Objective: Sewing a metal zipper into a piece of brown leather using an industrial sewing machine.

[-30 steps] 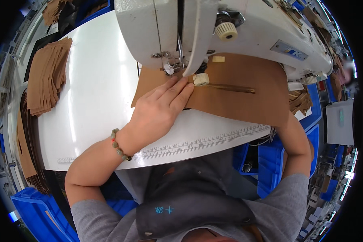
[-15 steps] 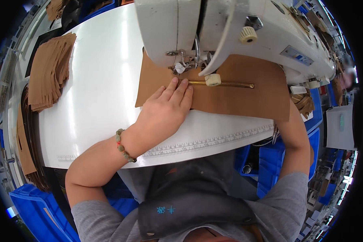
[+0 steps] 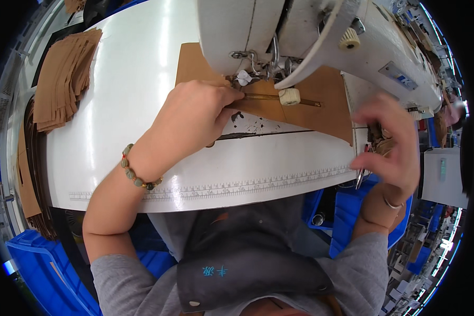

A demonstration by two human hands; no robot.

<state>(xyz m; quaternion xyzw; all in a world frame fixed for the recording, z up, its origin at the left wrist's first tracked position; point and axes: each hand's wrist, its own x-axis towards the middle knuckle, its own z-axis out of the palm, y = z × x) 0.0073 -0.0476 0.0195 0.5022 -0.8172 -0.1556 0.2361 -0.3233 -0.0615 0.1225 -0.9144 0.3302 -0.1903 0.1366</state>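
A brown panel (image 3: 329,87), which looks like leather, lies under the head of a white sewing machine (image 3: 237,31). Set into it is a brass-coloured zipper (image 3: 263,97) running left to right. My left hand (image 3: 195,110) pinches the panel's near edge just left of the needle area, fingertips beside the zipper's left end. That edge is lifted and a little bunched there. Off the panel's right edge, my right hand (image 3: 392,142) is in the air, thumb and fingers apart with nothing between them, slightly smeared by motion. The needle itself is hidden.
Stacked brown strips (image 3: 68,79) lie at the table's far left, with more pieces (image 3: 29,174) hanging at its left edge. A printed ruler (image 3: 237,188) runs along the front edge. Metal snips (image 3: 359,178) lie below my right hand. Blue bins (image 3: 42,263) stand beside the table.
My right hand has come out from under the panel's right end to the open air. My left hand went from lying flat to pinching the edge. The panel has turned and its near edge lifted.
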